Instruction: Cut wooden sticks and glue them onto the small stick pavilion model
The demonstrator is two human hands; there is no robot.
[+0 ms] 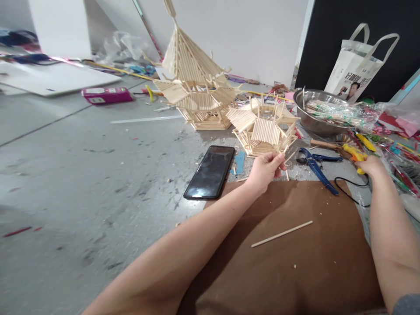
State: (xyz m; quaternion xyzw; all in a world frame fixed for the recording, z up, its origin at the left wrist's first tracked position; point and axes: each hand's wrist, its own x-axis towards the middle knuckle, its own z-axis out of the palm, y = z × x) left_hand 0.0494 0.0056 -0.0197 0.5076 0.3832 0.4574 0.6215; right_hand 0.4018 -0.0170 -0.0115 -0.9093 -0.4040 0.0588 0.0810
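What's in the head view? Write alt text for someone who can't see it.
A person's left hand pinches a thin stick before a low model built of wooden sticks, while the right hand is at a yellow tool. A loose stick lies on brown cloth; nearby are a taller stick pagoda, black phone, blue-handled cutters and metal bowl.

Over there, the person is wearing the camera on the head, and it's facing forward and down. It's looking closely over both forearms (216,214) and the brown cloth (295,280), taking in the stick pavilion (266,131) farther out and reaching the pale wall (256,35) behind.
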